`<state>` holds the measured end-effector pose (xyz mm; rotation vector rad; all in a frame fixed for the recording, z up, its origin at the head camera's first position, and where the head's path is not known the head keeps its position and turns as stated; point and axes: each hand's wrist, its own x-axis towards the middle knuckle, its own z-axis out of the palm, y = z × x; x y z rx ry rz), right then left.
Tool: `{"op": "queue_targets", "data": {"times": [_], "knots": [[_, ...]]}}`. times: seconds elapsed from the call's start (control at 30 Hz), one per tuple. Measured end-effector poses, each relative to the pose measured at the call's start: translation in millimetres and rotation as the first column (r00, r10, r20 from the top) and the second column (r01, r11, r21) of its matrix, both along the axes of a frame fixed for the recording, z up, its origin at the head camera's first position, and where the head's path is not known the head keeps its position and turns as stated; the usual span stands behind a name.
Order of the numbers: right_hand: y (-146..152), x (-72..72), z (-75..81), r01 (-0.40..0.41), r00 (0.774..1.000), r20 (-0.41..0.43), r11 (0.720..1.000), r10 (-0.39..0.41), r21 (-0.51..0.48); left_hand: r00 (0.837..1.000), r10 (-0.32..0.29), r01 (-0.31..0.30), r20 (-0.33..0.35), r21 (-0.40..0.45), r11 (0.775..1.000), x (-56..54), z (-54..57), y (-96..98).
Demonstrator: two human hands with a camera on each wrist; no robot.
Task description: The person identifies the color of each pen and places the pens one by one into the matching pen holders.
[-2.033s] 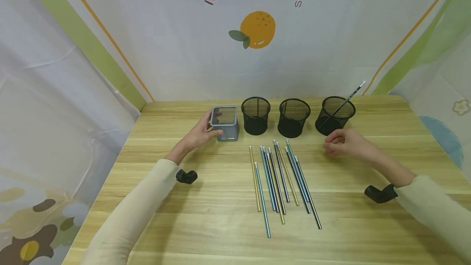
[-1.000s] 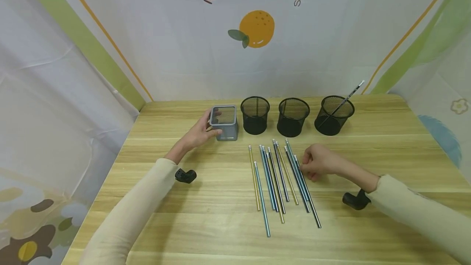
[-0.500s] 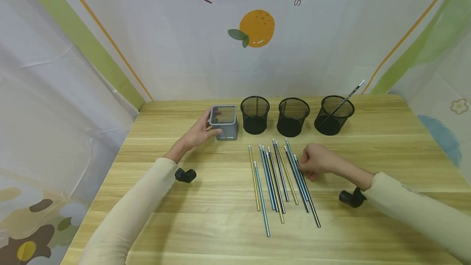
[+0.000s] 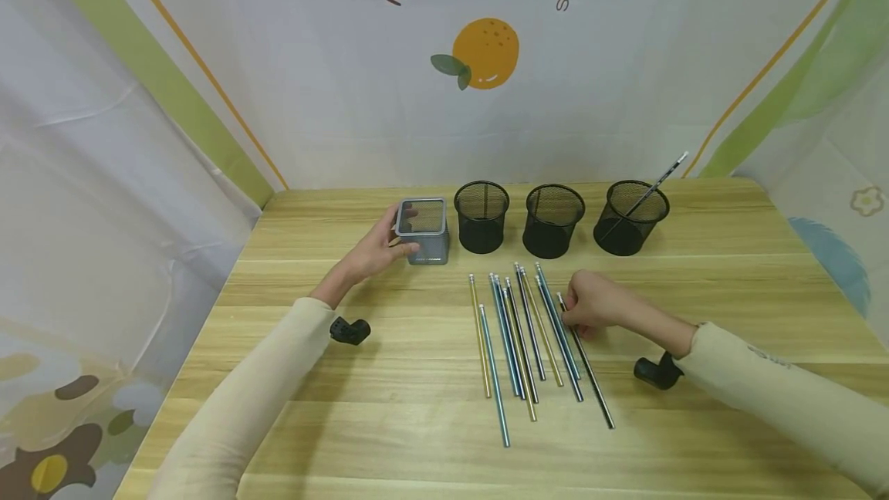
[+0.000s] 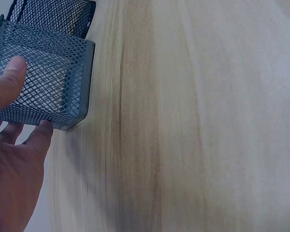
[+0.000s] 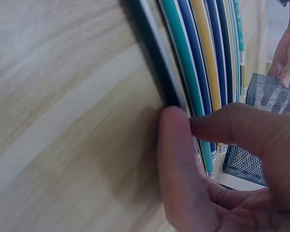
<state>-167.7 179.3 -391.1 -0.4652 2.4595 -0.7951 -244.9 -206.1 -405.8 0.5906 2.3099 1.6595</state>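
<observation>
My left hand (image 4: 373,257) holds a grey square mesh pen holder (image 4: 430,249) at the back left of the table, thumb on its front and fingers at its side. In the left wrist view, the same pen holder (image 5: 48,72) stands between thumb and fingers. Right of the pencil group, my right hand (image 4: 601,301) pinches a black pencil (image 4: 594,378) near its eraser end. The right wrist view shows thumb and finger meeting on that black pencil (image 6: 152,50). Several blue, gold and dark pencils (image 4: 517,342) lie beside it, roughly parallel.
Two round black mesh pen holders (image 4: 481,234) (image 4: 552,238) stand right of the grey one. A third round black pen holder (image 4: 620,238), with a pencil (image 4: 656,185) leaning in it, is at the back right. A printed curtain hangs behind the wooden table (image 4: 389,438).
My right hand has come from beside the right black pen holder to the pencils and taken hold of the black one, whose lower end has shifted right. The left hand stays put.
</observation>
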Motion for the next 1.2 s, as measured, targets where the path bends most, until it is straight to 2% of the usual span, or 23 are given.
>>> {"op": "queue_targets", "data": {"times": [0.23, 0.43, 0.73, 0.97, 1.2], "knots": [[0, 1.2, -1.4, -0.051, 0.995, -0.083, 0.998, 0.054, 0.042, 1.0, 0.005, -0.005, 0.0, 0.0, 1.0, 0.2, -0.1, 0.2], [-1, 1.2, -5.0, -0.039, 0.995, -0.089, 0.994, 0.048, 0.106, 1.0, 0.006, -0.006, 0.001, -0.003, 1.0, 0.1, -1.0, -0.3], [1, 2.3, -5.5, -0.062, 0.995, -0.075, 0.994, 0.07, 0.095, 1.0, 0.01, -0.01, -0.003, -0.009, 1.0, 1.3, 0.9, 1.0], [7, 1.7, 2.4, -0.08, 0.995, -0.057, 0.996, 0.078, -0.025, 1.0, 0.012, -0.012, 0.009, -0.012, 1.0, 0.6, 0.4, 0.6], [17, 0.7, 16.5, -0.047, 0.998, -0.056, 0.992, 0.041, -0.118, 1.0, 0.01, -0.01, 0.003, -0.009, 1.0, -0.3, -1.1, 0.2]]}}
